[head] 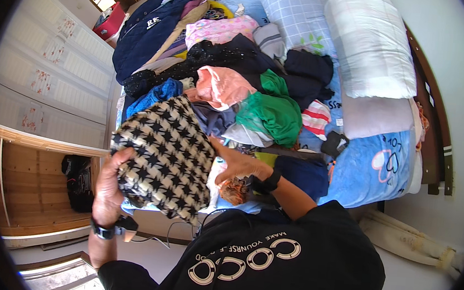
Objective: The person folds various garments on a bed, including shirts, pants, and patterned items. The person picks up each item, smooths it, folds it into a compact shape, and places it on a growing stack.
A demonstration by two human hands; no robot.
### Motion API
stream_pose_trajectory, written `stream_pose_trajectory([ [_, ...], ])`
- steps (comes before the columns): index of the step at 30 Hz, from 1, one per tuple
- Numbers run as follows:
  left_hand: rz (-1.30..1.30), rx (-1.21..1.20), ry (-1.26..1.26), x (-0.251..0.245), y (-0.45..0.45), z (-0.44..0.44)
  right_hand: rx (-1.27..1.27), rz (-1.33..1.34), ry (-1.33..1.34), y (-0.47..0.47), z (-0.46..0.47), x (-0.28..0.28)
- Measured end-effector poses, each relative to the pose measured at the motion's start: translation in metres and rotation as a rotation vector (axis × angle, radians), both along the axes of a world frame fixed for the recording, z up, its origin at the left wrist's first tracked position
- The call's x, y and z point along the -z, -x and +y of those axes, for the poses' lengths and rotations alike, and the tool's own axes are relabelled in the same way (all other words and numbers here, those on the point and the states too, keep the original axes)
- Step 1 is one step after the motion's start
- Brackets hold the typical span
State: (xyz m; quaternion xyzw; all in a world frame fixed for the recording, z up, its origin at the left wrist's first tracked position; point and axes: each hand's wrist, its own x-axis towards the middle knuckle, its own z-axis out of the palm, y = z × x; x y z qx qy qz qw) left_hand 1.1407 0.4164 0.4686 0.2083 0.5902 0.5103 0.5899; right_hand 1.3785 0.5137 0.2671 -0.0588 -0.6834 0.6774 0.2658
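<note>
A folded black-and-cream houndstooth cloth (165, 155) is held up in front of me, above the near left edge of the bed. My left hand (109, 180) grips its left edge, with the thumb on the face towards me and the fingers hidden behind. At the cloth's right edge is my right hand (240, 166), thumb and fingers spread apart; its fingertips reach the edge and are partly hidden. Below the right hand lies an orange-brown bundle (234, 190). Folded navy fabric (301, 176) rests on the bed beside my right wrist.
Heaped clothes cover the bed, among them a green garment (274, 115), a peach cloth (222, 88) and a navy quilted jacket (151, 30). Pillows (295, 18) and a rolled white quilt (371, 45) lie at the right. An open wooden cabinet (34, 185) stands at left.
</note>
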Motion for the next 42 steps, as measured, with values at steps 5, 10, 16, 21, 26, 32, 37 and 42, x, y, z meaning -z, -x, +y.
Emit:
stream_pose_trajectory([
  [5, -0.22, -0.062, 0.087, 0.044, -0.058, -0.036, -0.172, 0.174, 0.64, -0.055, -0.063, -0.016],
  [10, -0.19, 0.06, -0.008, 0.061, -0.111, -0.068, -0.201, 0.199, 1.146, -0.098, -0.085, 0.008],
  [16, -0.26, 0.095, -0.003, 0.087, -0.13, -0.084, -0.122, 0.146, 1.216, -0.139, -0.103, -0.004],
  [21, -0.229, 0.479, -0.175, 0.094, -0.112, -0.085, 0.105, 0.17, 0.99, -0.175, -0.076, -0.033],
  [26, -0.016, 0.349, -0.214, 0.076, -0.102, -0.094, 0.05, 0.237, 0.97, -0.157, -0.074, -0.05],
  [32, -0.148, 0.205, -0.253, 0.056, -0.1, -0.139, -0.021, 0.078, 1.161, -0.106, -0.106, -0.028],
  [37, 0.047, 0.137, -0.265, 0.07, -0.045, -0.151, 0.106, -0.075, 0.927, -0.096, -0.138, -0.013],
  [42, 0.876, 0.36, -0.205, 0.144, 0.003, -0.161, 0.075, -0.025, 1.075, -0.109, -0.148, -0.02],
])
